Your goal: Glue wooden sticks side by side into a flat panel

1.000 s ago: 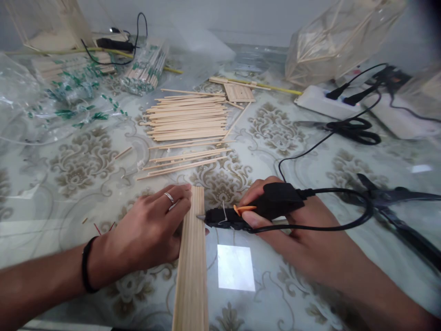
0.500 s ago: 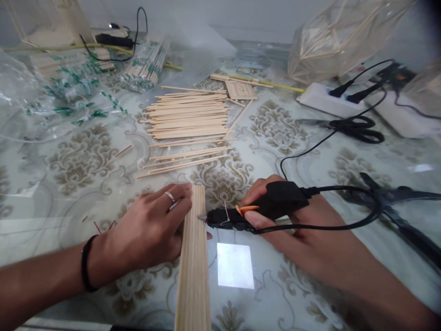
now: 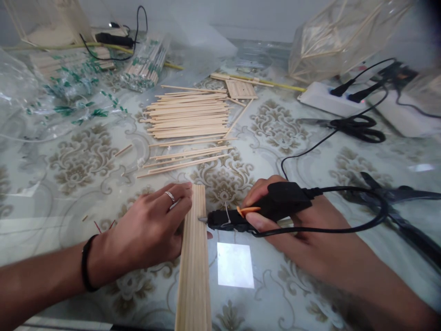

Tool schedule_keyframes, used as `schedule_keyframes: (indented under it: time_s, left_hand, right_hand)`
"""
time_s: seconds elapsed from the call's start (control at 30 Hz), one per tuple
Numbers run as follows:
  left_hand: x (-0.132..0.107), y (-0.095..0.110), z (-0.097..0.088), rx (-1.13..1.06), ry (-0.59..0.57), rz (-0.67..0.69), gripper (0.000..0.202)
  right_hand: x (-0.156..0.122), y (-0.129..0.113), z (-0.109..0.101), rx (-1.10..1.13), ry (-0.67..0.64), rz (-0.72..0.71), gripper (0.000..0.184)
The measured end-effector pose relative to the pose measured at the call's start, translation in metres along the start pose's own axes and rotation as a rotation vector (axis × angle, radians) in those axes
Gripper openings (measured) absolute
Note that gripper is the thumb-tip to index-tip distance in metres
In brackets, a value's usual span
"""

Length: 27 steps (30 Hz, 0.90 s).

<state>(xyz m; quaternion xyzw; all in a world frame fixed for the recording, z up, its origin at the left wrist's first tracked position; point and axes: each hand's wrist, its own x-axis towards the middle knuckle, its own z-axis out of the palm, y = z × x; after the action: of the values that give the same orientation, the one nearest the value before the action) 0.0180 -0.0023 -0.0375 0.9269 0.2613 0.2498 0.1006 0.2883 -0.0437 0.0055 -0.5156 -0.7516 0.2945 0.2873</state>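
Observation:
A flat strip of wooden sticks (image 3: pixel 195 276), laid side by side, runs from the bottom edge up to the middle of the view. My left hand (image 3: pixel 151 225), with a ring and a black wristband, grips its far end from the left; a fingertip shows past the strip's right side. In my right hand (image 3: pixel 272 216) is a black glue gun (image 3: pixel 255 211) with an orange trigger. Its metal nozzle points left and meets the strip's right part. A thin glue string hangs on the gun's front. Some fingers of both hands are hidden.
Loose wooden sticks (image 3: pixel 189 115) lie in a pile ahead. Scissors (image 3: pixel 358 126), pliers (image 3: pixel 399 202) and a white power strip (image 3: pixel 330 99) are at the right. Plastic wrappers (image 3: pixel 76 96) cover the far left. A stick frame (image 3: pixel 330 41) stands at the back right.
The glue gun and my right hand have shifted very slightly to the right. My left hand and the wooden strip look still.

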Motion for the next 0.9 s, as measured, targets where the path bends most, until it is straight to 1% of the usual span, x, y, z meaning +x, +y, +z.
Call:
schedule_keyframes:
  time_s: [0.1, 0.27, 0.57, 0.7, 0.9]
  left_hand:
    - [-0.0002, -0.0012, 0.0011, 0.006, 0.016, 0.016, 0.034]
    - [0.0, -0.0019, 0.0016, 0.014, 0.01, 0.017, 0.027]
    - [-0.0018, -0.0011, 0.0016, -0.012, 0.004, 0.003, 0.033]
    - [-0.0016, -0.0005, 0.0004, -0.009, 0.007, 0.007, 0.037]
    - [0.0011, -0.0004, 0.0014, 0.026, 0.012, 0.006, 0.031]
  right_hand:
    - [-0.0009, -0.0011, -0.0002, 0.003, -0.001, -0.023, 0.014]
    - [-0.0004, -0.0026, -0.0004, 0.02, 0.002, -0.03, 0.009]
    - [0.0014, 0.0014, 0.0001, 0.005, 0.01, -0.026, 0.011]
    - [0.0012, 0.0006, 0.0009, -0.014, 0.017, -0.014, 0.016]
    - [-0.0002, 0.0034, 0.0025, -0.044, 0.03, -0.001, 0.019]
